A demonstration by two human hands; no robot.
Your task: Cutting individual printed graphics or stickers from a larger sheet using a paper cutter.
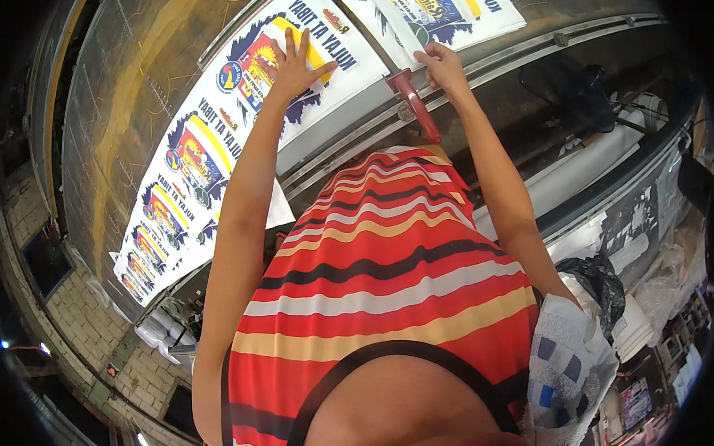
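Observation:
Fingers spread, my left hand lies flat on a white printed sheet with a colourful yellow, red and blue design. Just to the right, my right hand is closed in a pinch on the near left corner of another printed sheet. That sheet's pale edge runs away from my fingertips toward the far side. Below my right hand, a dark red handle sticks out from the table's rail, close to my fingers but apart from them.
Several more printed sheets run in a row down the long, stained table to the left. A metal rail follows its near edge. White rolls lie below on the right. A patterned towel hangs beside my right arm.

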